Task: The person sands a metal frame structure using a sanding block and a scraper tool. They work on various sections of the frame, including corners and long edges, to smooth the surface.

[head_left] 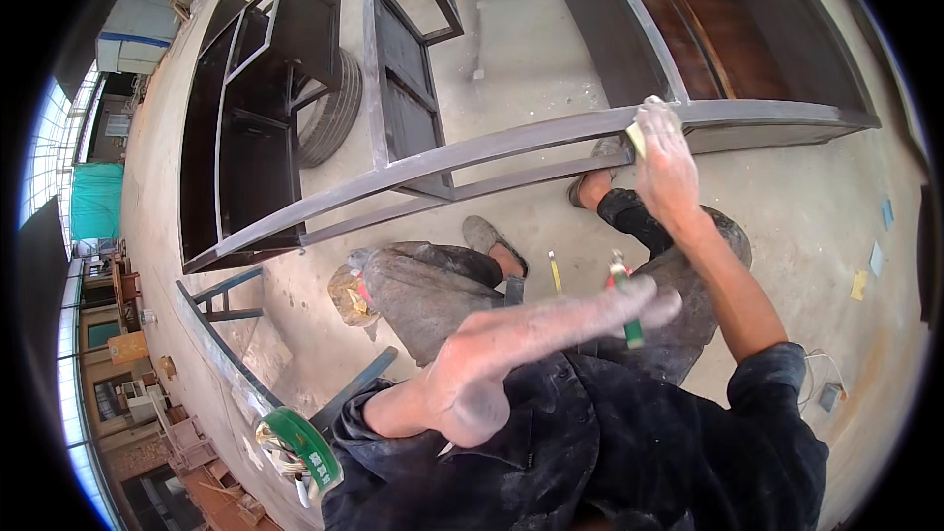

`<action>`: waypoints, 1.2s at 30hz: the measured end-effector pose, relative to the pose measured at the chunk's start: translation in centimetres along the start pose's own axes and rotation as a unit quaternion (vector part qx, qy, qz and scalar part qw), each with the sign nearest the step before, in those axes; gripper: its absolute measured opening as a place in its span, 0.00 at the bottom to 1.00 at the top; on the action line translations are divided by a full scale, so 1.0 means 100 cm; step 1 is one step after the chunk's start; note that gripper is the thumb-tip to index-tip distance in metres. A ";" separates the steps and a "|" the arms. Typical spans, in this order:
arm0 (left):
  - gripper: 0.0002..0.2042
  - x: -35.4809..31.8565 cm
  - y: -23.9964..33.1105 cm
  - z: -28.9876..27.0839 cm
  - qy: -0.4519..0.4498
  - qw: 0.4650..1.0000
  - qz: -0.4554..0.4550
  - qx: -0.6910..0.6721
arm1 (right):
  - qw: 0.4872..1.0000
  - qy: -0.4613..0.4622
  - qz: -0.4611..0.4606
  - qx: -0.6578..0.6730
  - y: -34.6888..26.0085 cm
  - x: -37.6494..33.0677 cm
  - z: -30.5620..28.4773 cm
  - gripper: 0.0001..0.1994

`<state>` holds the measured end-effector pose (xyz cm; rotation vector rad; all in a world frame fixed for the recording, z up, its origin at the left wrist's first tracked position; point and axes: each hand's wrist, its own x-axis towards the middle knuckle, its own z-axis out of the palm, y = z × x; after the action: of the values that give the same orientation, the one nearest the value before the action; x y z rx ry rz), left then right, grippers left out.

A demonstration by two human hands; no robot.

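We wear a dark shirt (610, 442) smeared with pale dust, its sleeve (777, 374) rolled above the elbow at lower right, grey dust-caked trousers (433, 290) at centre frame, and grey slip-on shoes (487, 236) just above them.

Single head-worn fisheye view, looking steeply down, close over the person's lap, concrete floor (551, 49) beyond
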<state>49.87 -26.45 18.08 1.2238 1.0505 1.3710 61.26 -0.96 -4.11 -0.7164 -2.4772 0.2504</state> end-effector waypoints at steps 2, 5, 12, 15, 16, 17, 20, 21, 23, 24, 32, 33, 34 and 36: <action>0.38 0.005 -0.046 -0.053 0.152 0.966 0.082 0.190 | 0.996 -0.031 -0.072 0.043 -0.086 0.011 0.031 0.30; 0.25 -0.021 -0.083 -0.163 0.349 0.808 0.048 0.473 | 0.985 -0.086 -0.125 0.082 -0.088 0.022 0.021 0.31; 0.25 -0.138 -0.094 -0.340 0.464 0.562 -0.012 0.685 | 0.953 -0.082 0.289 -0.031 0.090 -0.038 -0.026 0.25; 0.25 -0.133 -0.108 -0.370 0.483 0.577 -0.052 0.657 | 0.986 -0.150 0.019 0.073 -0.004 -0.087 0.046 0.28; 0.26 -0.125 -0.115 -0.371 0.502 0.575 -0.092 0.640 | 0.973 -0.207 -0.062 0.077 -0.013 -0.102 0.077 0.29; 0.27 -0.118 -0.116 -0.371 0.496 0.587 -0.082 0.634 | 0.962 -0.256 -0.076 0.063 -0.026 -0.104 0.101 0.30; 0.28 -0.125 -0.116 -0.372 0.483 0.604 -0.102 0.625 | 0.954 -0.293 -0.051 0.023 -0.008 -0.100 0.167 0.32; 0.28 -0.128 -0.120 -0.373 0.487 0.595 -0.114 0.629 | 0.962 -0.269 -0.038 0.012 0.008 -0.096 0.182 0.33; 0.28 -0.129 -0.118 -0.369 0.493 0.589 -0.123 0.629 | 0.971 -0.235 -0.021 -0.035 0.029 -0.088 0.208 0.33; 0.28 -0.131 -0.120 -0.369 0.493 0.591 -0.113 0.629 | 0.967 -0.250 0.041 -0.029 0.029 -0.088 0.223 0.32; 0.25 -0.121 -0.119 -0.371 0.472 0.608 -0.137 0.623 | 0.934 -0.329 -0.134 0.041 -0.172 -0.057 0.337 0.26; 0.28 -0.132 -0.114 -0.371 0.466 0.603 -0.134 0.634 | 0.909 -0.392 -0.127 0.066 -0.159 -0.047 0.328 0.25; 0.29 -0.136 -0.113 -0.370 0.465 0.596 -0.139 0.639 | 0.883 -0.448 -0.113 0.084 -0.143 -0.044 0.324 0.24; 0.29 -0.132 -0.116 -0.373 0.459 0.590 -0.134 0.650 | 0.934 -0.304 -0.174 0.076 -0.104 -0.064 0.326 0.22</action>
<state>14.37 -37.61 0.33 1.0493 3.2134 0.7633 43.30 -13.97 -30.93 -0.1232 -3.0607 0.5957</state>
